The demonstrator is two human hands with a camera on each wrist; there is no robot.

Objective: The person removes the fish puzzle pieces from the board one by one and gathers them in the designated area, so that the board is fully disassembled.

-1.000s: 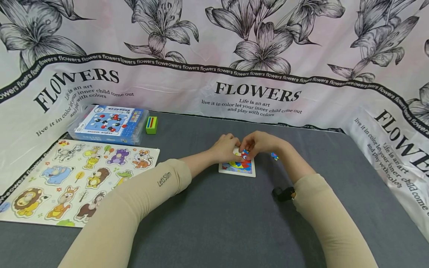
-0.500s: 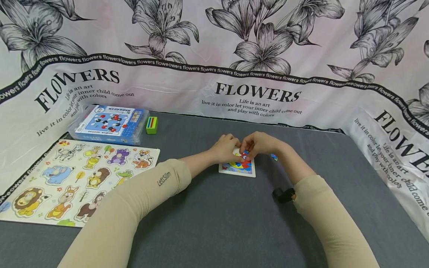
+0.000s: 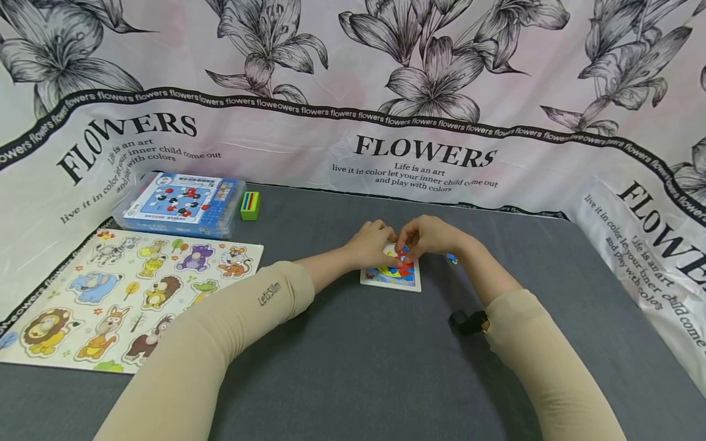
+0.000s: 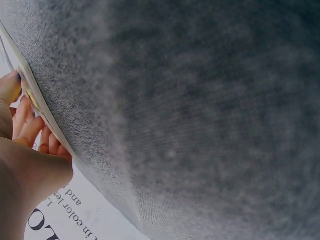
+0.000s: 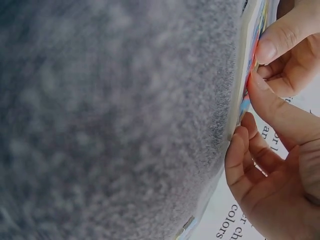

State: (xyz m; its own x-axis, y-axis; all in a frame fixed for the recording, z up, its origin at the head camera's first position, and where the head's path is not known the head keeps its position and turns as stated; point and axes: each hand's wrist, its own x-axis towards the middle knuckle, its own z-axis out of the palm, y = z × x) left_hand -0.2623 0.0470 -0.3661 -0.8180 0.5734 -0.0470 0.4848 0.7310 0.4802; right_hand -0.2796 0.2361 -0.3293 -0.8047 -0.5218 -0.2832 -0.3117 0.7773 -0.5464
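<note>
A small jigsaw puzzle board (image 3: 389, 285) with a white frame lies on the dark grey cloth in the head view. Its bright picture shows red, yellow and blue. The left hand (image 3: 371, 245) grips the board's left and far side, its thumb on the picture. From the right, the right hand (image 3: 432, 236) pinches a red puzzle piece (image 3: 406, 257) at the picture's upper right. In the right wrist view both thumbs meet on the red area, while the right hand's (image 5: 280, 155) other fingers curl by the board's edge. Fingers cover much of the piece.
Just right of the board lies a loose blue puzzle piece (image 3: 452, 259). At left are a large animal puzzle board (image 3: 129, 300), a clear plastic box (image 3: 179, 205) with a blue label and a green block (image 3: 250, 206). A flower-printed cloth (image 3: 309, 147) rises behind.
Both hands stay at the board. The right thumb and fingers shift very slightly over the red piece; nothing else visibly moves.
</note>
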